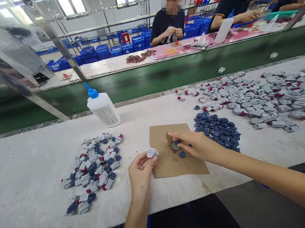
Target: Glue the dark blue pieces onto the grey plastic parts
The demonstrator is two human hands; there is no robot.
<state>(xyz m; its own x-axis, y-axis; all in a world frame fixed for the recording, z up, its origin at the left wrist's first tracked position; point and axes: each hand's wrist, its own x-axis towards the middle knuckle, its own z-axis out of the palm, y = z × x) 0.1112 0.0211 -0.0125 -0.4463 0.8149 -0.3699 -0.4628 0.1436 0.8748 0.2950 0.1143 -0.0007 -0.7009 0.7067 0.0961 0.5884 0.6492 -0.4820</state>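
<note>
Grey piece (pixel 151 152) pinched by left hand (pixel 141 170); navy piece (pixel 176 142) seemingly pinched by right hand (pixel 194 142); cap (pixel 175 147) could be tipped if knocked.

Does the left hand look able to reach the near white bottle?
Probably yes: nothing seems to block the tabletop between left hand and bottle, though that hand holds a grey piece.

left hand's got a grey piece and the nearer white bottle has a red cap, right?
Not the colour: the head view shows a blue cap on the nearer white bottle. The left hand does hold a grey piece.
</note>
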